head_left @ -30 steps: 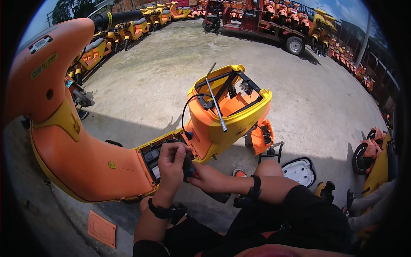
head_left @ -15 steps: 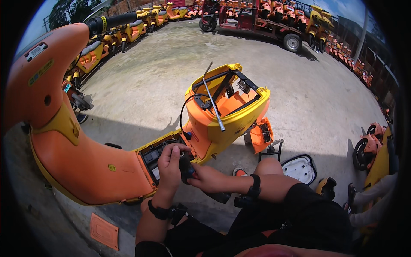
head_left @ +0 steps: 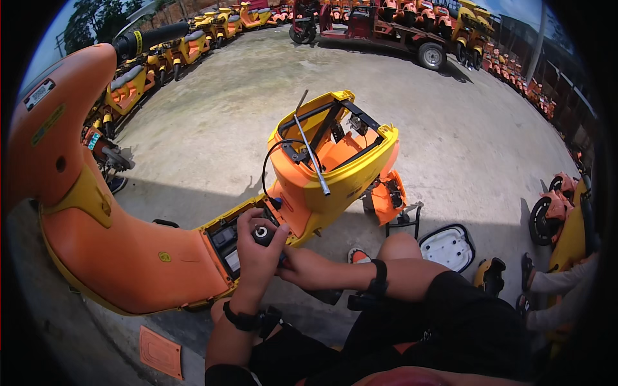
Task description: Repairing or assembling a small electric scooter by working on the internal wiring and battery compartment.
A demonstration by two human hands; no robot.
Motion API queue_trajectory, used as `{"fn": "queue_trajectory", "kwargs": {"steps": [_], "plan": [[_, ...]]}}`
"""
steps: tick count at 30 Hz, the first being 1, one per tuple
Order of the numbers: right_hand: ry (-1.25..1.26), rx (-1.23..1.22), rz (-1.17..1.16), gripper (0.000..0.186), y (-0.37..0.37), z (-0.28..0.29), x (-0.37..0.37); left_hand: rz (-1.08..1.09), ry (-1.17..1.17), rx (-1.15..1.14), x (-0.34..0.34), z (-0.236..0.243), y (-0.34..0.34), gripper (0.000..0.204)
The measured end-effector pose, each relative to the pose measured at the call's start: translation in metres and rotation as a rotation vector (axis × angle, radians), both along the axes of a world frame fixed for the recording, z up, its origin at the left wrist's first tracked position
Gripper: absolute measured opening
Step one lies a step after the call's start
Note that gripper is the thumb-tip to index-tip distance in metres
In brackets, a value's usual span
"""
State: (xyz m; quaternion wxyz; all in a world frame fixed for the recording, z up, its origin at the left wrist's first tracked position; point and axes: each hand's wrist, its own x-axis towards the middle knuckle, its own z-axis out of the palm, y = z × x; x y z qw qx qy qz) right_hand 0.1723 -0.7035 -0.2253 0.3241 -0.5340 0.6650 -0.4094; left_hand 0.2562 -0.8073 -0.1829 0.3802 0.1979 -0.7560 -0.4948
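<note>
My left hand [head_left: 255, 257] has its fingers wrapped round the black chuck of a cordless drill [head_left: 262, 235]; the chuck's pale, round end faces up. Close beside it, my right hand [head_left: 310, 268] is shut on the drill's grip, which the fingers mostly hide. A dark block, probably the drill's battery, shows below the right wrist. Both hands are over the edge of the open floor compartment [head_left: 223, 238] of an orange and yellow scooter [head_left: 138, 264]. Black parts lie inside the compartment. The scooter's seat opening [head_left: 335, 132] is uncovered, with a long metal rod [head_left: 311, 153] across it.
An orange panel [head_left: 160, 352] lies on the ground at lower left. To the right are a white-and-black seat pan [head_left: 449, 248], a yellow-black part [head_left: 490, 276] and another person's legs [head_left: 560, 293]. A red cargo tricycle [head_left: 386, 32] and rows of scooters stand farther back.
My left hand has turned and now grips the drill's chuck, whose end has swung up into view. The whole scene has shifted slightly left as my head moved.
</note>
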Motion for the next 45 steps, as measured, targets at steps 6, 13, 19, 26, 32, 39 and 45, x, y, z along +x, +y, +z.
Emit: {"fn": "queue_trajectory", "kwargs": {"steps": [6, 13, 19, 26, 32, 39, 45], "plan": [[-0.001, 0.052, 0.019, 0.053, -0.002, 0.004, -0.001, 0.096, 0.079, 0.061, -0.007, -0.018, -0.008, 0.028], [-0.316, -0.064, -0.147, 0.074, -0.011, -0.026, -0.001, 0.106, 0.198, 0.099, 0.000, -0.004, -0.011, 0.023], [-0.782, 0.301, 0.124, 0.070, -0.004, -0.010, -0.017, 0.071, 0.279, 0.168, 0.002, 0.007, -0.008, 0.021], [-0.949, 0.294, 0.089, 0.056, -0.004, -0.016, 0.002, 0.050, 0.287, 0.231, 0.003, -0.004, -0.013, 0.022], [-0.965, 0.336, -0.063, 0.048, 0.000, -0.004, -0.004, 0.017, 0.284, 0.226, -0.007, -0.003, -0.017, 0.025], [-1.010, 0.374, -0.069, 0.050, 0.000, -0.004, -0.003, -0.013, 0.278, 0.248, -0.003, -0.008, -0.021, 0.026], [-0.995, 0.358, -0.071, 0.045, 0.002, -0.002, -0.005, 0.034, 0.227, 0.274, -0.006, -0.003, -0.018, 0.026]]}}
